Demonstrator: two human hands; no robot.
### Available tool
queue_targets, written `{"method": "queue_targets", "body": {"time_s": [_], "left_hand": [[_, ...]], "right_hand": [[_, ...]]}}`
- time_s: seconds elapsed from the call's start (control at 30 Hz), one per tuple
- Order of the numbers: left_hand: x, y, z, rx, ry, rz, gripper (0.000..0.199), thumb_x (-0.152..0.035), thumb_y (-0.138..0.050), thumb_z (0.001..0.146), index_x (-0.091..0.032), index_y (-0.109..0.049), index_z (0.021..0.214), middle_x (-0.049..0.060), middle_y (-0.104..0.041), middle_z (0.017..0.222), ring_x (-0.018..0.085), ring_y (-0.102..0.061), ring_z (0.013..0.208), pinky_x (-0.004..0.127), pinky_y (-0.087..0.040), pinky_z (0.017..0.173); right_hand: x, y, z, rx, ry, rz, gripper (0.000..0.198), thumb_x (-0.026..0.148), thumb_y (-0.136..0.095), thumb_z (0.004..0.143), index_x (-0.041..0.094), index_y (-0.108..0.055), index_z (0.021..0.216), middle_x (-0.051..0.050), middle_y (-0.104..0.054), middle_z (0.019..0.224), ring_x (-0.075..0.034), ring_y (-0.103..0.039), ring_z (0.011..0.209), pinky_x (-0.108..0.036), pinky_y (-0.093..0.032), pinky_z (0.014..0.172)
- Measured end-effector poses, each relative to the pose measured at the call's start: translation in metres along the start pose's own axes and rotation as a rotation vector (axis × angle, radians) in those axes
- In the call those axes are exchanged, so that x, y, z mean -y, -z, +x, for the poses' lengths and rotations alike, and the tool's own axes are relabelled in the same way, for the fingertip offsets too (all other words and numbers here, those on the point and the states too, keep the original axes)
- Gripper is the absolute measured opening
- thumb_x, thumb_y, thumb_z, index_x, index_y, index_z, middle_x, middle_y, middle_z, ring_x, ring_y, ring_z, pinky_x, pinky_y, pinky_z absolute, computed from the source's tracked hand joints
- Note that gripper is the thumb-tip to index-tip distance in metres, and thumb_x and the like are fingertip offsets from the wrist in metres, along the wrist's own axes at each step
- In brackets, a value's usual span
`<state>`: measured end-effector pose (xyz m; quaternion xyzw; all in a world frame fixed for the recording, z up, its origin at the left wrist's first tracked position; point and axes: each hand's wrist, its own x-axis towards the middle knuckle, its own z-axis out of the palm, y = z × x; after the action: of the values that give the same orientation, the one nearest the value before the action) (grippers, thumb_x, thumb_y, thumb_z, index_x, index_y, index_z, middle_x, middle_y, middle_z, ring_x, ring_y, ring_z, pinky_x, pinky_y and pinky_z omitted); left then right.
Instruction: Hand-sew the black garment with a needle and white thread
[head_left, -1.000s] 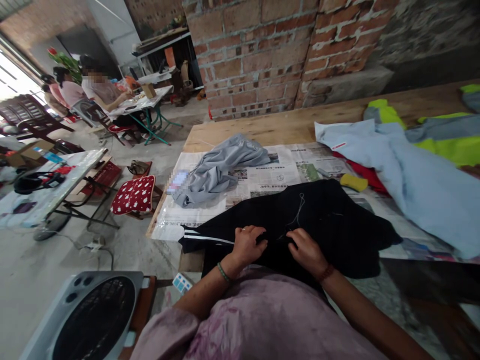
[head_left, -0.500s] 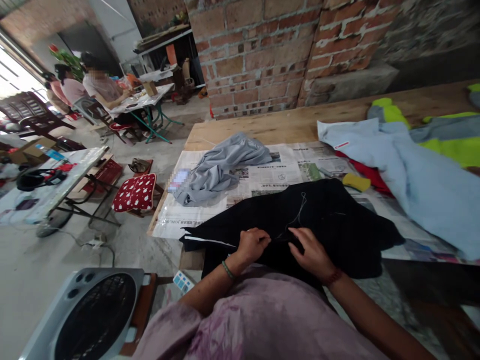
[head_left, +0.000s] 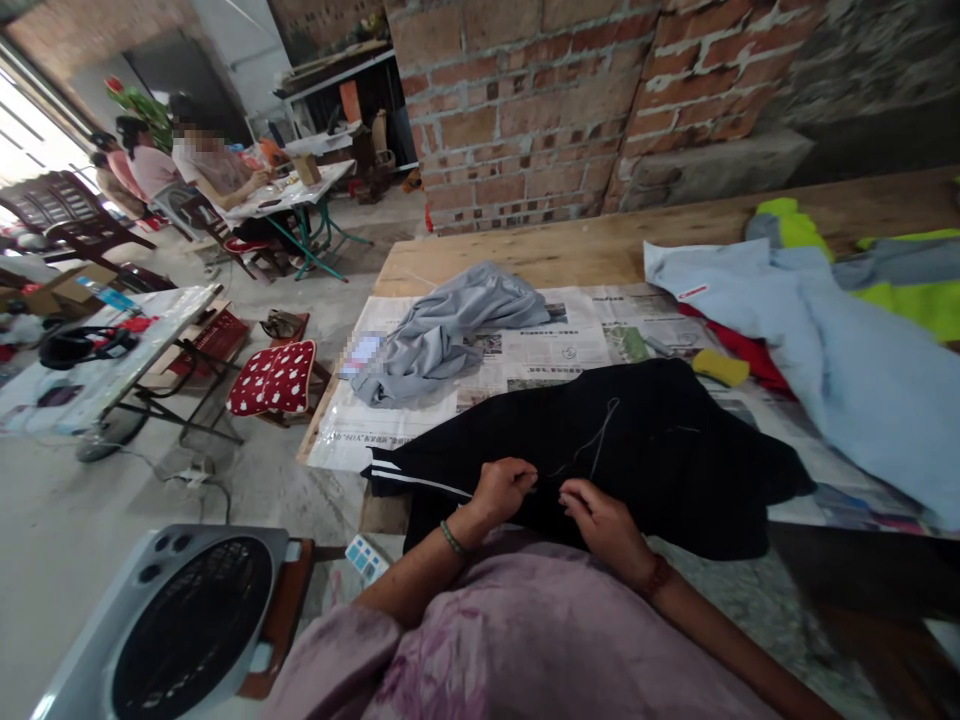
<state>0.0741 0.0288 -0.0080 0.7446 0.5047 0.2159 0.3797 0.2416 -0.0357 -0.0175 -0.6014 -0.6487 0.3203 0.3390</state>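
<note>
A black garment (head_left: 645, 430) with white stripes along its left edge lies across the near side of the table and hangs over the front edge. My left hand (head_left: 501, 492) is closed in a pinch at the near part of the cloth; what its fingertips hold is too small to make out. A short gap to the right, my right hand (head_left: 606, 525) is also closed, thumb against forefinger. A pale thread (head_left: 604, 428) loops over the black cloth and runs down to the fingers of my right hand. Whether a needle is there cannot be seen.
Newspaper (head_left: 525, 350) covers the wooden table. On it lie a grey garment (head_left: 465, 325), a yellow sponge-like block (head_left: 720, 367) and a light blue garment (head_left: 832, 330). A fan (head_left: 180, 620) stands at lower left, near a red cushioned stool (head_left: 274, 378). Several people sit farther back.
My right hand has drawn its fingers together into a pinch and shifted slightly left and down. The thread loop has shifted a little. My left hand stays pinched in about the same place.
</note>
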Motion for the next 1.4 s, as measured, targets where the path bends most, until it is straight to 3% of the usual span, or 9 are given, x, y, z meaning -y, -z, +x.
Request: {"method": "queue_targets", "body": {"time_s": [0.13, 0.3, 1.07, 1.4], "left_hand": [[0.000, 0.000, -0.003, -0.029, -0.028, -0.001, 0.015, -0.018, -0.055, 0.078, -0.020, -0.069, 0.084, 0.001, -0.069, 0.083, 0.013, -0.062, 0.078, 0.021, -0.046, 0.075], [0.002, -0.002, -0.005, -0.038, -0.068, -0.012, 0.014, -0.019, -0.056, 0.078, -0.020, -0.069, 0.084, 0.001, -0.070, 0.083, 0.012, -0.062, 0.078, 0.021, -0.046, 0.076], [-0.009, -0.004, -0.006, -0.061, -0.056, 0.022, 0.015, -0.019, -0.055, 0.079, -0.020, -0.069, 0.082, 0.001, -0.070, 0.079, 0.012, -0.062, 0.073, 0.022, -0.046, 0.074], [-0.011, -0.008, -0.011, -0.165, -0.049, 0.094, 0.013, -0.019, -0.055, 0.079, -0.020, -0.069, 0.078, 0.002, -0.070, 0.079, 0.015, -0.063, 0.077, 0.028, -0.042, 0.080]], "right_hand": [[0.001, -0.008, 0.003, 0.064, -0.032, -0.055, 0.023, 0.032, -0.031, 0.084, 0.019, -0.050, 0.082, -0.002, -0.059, 0.063, -0.014, -0.056, 0.057, -0.025, -0.042, 0.055], [0.000, -0.014, 0.005, 0.121, -0.044, -0.084, 0.024, 0.032, -0.031, 0.084, 0.018, -0.051, 0.082, -0.003, -0.058, 0.063, -0.014, -0.054, 0.054, -0.024, -0.039, 0.052], [-0.002, -0.021, 0.009, 0.022, -0.030, -0.054, 0.027, 0.033, -0.031, 0.085, 0.018, -0.053, 0.080, -0.005, -0.062, 0.068, -0.015, -0.057, 0.060, -0.024, -0.040, 0.054], [0.004, -0.035, 0.014, -0.097, -0.077, 0.023, 0.026, 0.034, -0.032, 0.084, 0.018, -0.051, 0.079, -0.006, -0.061, 0.067, -0.015, -0.056, 0.058, -0.024, -0.040, 0.052]]}}
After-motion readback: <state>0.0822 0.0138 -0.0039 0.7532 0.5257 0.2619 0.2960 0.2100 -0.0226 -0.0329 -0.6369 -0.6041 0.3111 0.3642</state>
